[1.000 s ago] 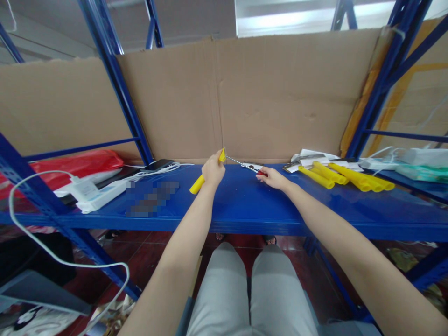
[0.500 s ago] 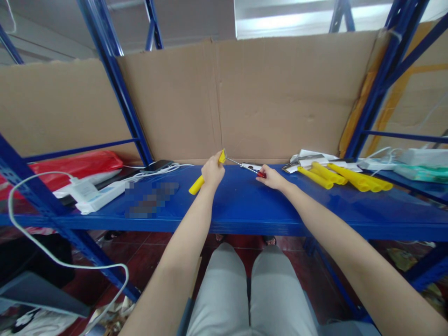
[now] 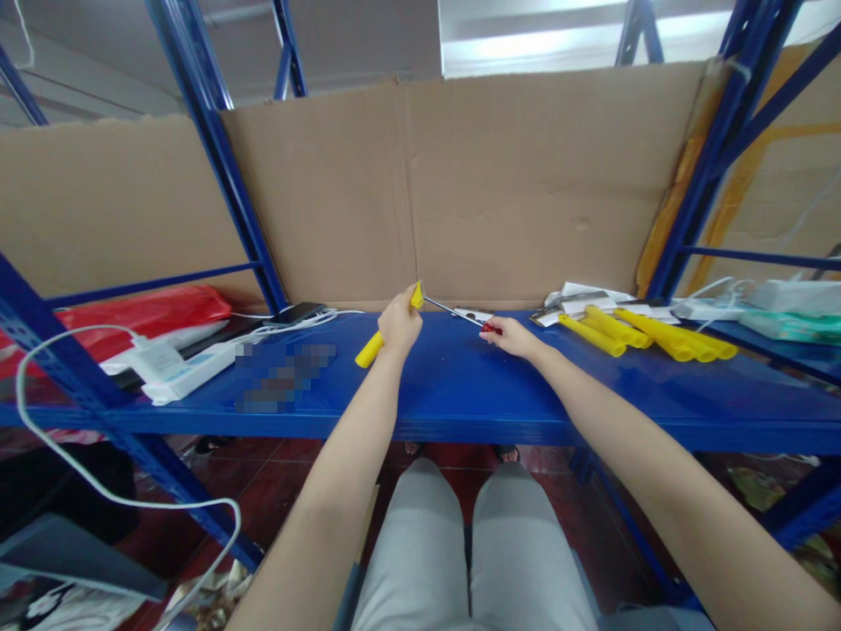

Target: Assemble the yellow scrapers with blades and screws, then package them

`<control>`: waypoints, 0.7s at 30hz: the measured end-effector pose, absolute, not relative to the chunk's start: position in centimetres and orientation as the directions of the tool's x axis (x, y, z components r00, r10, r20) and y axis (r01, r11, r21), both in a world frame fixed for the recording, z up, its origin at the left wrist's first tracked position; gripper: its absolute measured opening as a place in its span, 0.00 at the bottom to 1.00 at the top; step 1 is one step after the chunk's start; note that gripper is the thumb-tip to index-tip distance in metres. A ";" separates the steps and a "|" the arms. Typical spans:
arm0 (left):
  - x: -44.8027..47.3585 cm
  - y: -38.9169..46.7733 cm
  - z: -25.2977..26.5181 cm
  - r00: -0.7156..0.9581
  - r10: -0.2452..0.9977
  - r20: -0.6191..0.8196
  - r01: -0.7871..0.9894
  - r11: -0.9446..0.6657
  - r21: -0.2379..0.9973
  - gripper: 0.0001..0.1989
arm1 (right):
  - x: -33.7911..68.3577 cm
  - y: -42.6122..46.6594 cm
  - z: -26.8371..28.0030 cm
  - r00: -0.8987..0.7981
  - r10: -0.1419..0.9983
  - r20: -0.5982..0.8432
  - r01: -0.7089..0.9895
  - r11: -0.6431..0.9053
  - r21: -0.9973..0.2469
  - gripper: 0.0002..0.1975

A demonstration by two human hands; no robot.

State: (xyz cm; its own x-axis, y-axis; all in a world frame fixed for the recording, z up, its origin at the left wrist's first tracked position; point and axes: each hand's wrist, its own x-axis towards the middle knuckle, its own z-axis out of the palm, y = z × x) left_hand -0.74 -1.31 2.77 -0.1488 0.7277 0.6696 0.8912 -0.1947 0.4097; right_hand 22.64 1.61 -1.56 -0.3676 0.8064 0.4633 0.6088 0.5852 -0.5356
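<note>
My left hand (image 3: 399,321) is wrapped round a yellow handle (image 3: 369,350), whose lower end sticks out below the fist and whose top shows above it. In my right hand (image 3: 511,336) is a screwdriver with a red handle (image 3: 491,328). Its long metal shaft points left, and the tip meets the top of the yellow handle; the exact contact is too small to make out. Several more yellow handles (image 3: 663,333) lie on the blue shelf (image 3: 460,386) to the right. Behind the screwdriver lies a small flat white and dark item (image 3: 474,313).
A white power strip (image 3: 190,368) with a plugged-in charger and cables lies at the left, beside a red bag (image 3: 151,314). White papers and metal pieces (image 3: 578,300) sit behind the yellow handles. A cardboard panel (image 3: 526,184) closes the back between blue posts (image 3: 229,166).
Almost nothing differs. My right hand and the screwdriver handle have shifted very slightly; the left hand keeps its hold on the yellow handle.
</note>
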 end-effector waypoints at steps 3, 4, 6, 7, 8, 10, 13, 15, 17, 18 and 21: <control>-0.7 -1.3 2.8 -0.154 0.721 0.676 0.889 -0.197 0.413 0.27 | 22.5 1.8 -1.7 -0.312 0.809 0.498 0.617 0.571 -0.542 0.13; -0.7 -1.4 2.8 -0.154 0.721 0.676 0.889 -0.198 0.414 0.27 | 22.5 1.9 -1.8 -0.291 0.808 0.512 0.614 0.568 -0.548 0.13; -0.7 -1.3 2.8 -0.152 0.724 0.673 0.889 -0.197 0.413 0.27 | 22.5 2.2 -1.9 -0.261 0.806 0.532 0.613 0.564 -0.553 0.15; -0.7 -1.3 2.8 -0.151 0.727 0.670 0.890 -0.195 0.412 0.27 | 22.5 2.2 -2.0 -0.256 0.806 0.535 0.614 0.562 -0.553 0.16; -0.7 -1.3 2.8 -0.150 0.729 0.667 0.892 -0.192 0.410 0.27 | 22.5 2.3 -2.0 -0.252 0.806 0.535 0.613 0.561 -0.556 0.17; -0.7 -1.3 2.8 -0.148 0.734 0.663 0.895 -0.185 0.405 0.27 | 22.6 2.3 -2.0 -0.250 0.809 0.532 0.595 0.562 -0.575 0.17; -0.7 -1.2 2.7 -0.144 0.735 0.662 0.898 -0.184 0.400 0.27 | 22.6 2.1 -1.9 -0.263 0.814 0.517 0.540 0.569 -0.621 0.18; -0.8 -1.2 2.7 -0.144 0.731 0.667 0.897 -0.188 0.400 0.27 | 22.6 1.9 -1.9 -0.278 0.819 0.502 0.507 0.569 -0.648 0.19; -0.8 -1.1 2.6 -0.144 0.725 0.674 0.895 -0.195 0.401 0.26 | 22.6 1.8 -1.8 -0.293 0.822 0.488 0.486 0.568 -0.665 0.19; -0.8 -1.1 2.6 -0.145 0.722 0.677 0.895 -0.196 0.401 0.26 | 22.6 1.8 -1.8 -0.302 0.822 0.483 0.480 0.569 -0.668 0.19; -0.8 -1.2 2.7 -0.147 0.717 0.682 0.892 -0.201 0.404 0.26 | 22.6 1.6 -1.6 -0.325 0.816 0.478 0.490 0.578 -0.652 0.19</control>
